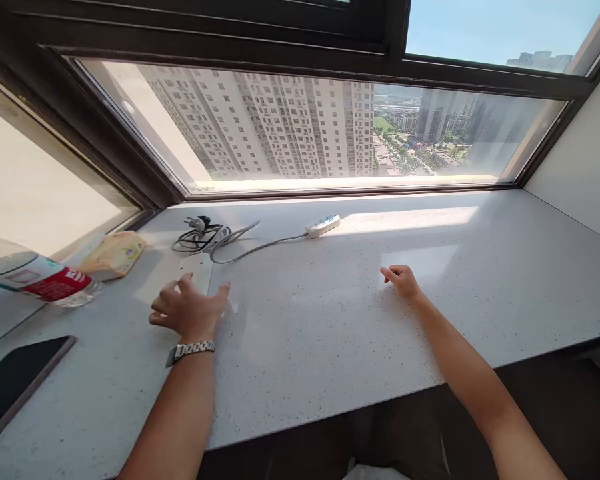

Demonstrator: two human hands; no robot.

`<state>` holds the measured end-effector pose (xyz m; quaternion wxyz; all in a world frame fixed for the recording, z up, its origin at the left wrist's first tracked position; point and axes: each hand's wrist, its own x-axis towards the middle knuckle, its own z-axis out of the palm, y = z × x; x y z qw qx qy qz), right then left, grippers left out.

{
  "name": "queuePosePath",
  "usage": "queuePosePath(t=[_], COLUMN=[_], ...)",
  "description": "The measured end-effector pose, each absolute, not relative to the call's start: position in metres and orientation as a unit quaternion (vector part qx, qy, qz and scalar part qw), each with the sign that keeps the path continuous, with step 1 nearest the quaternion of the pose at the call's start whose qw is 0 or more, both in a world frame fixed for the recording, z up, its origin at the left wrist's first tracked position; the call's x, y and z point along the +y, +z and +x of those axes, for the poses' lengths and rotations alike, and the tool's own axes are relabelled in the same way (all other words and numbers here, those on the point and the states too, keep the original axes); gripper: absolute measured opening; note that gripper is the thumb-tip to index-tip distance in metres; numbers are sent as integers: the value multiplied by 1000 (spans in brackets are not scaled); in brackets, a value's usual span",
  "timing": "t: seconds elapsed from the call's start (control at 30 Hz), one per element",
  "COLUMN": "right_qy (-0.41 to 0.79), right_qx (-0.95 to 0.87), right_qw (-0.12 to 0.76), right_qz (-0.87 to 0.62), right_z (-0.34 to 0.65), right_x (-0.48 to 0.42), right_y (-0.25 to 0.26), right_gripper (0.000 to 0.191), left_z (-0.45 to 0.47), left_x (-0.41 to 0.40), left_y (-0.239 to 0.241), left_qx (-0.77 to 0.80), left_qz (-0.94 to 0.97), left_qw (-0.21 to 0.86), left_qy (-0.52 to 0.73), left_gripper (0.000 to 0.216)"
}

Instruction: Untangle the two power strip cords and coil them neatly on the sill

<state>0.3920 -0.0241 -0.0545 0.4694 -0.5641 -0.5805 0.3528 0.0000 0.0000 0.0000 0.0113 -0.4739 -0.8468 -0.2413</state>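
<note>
My left hand (pixel 190 310), with a metal-banded watch (pixel 193 350) at the wrist, reaches over a flat white piece with small dark spots (pixel 199 265). Its fingers are spread and bent, the thumb pointing out to the right. Part of the white piece is hidden behind the hand, and I cannot tell whether they touch. Over on the right, my right hand (pixel 401 280) is closed in a loose fist at the pale speckled sill, and nothing shows in it. Beyond the left hand lies a tangle of grey and black cables (pixel 205 235) with plugs.
A grey cord runs from the tangle to a small white power strip (pixel 323 226). On the left are a tissue pack (pixel 115 255), a clear bottle with a red label (pixel 55 279) and a dark phone (pixel 20 383). Window frames (pixel 330 193) bound the speckled sill (pixel 300 360) at the back.
</note>
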Motion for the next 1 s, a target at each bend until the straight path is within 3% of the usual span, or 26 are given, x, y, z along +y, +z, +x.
queuePosePath(t=[0.3,0.5,0.8,1.0], right_qy=[344,345,333,330], right_qx=[-592,-598,-598,-596], right_qw=[459,448,443,443], right_qz=[-566,-568,-579,-583], right_z=[389,387,387,386], right_x=[-24,-26,-29,-29], right_y=[-55,-55,-54,-53], right_gripper=[49,51,51,52], left_z=[-31,-42,-43,-37], left_x=[15,21,70,95], left_y=[4,-4,31,39], left_qx=[-858,-853,-792,-711], left_qz=[-476,-499,-549,-636], left_qw=[-50,-35,49,-167], left_qy=[-188,-151,-262,-248], left_gripper=[79,79,60,54])
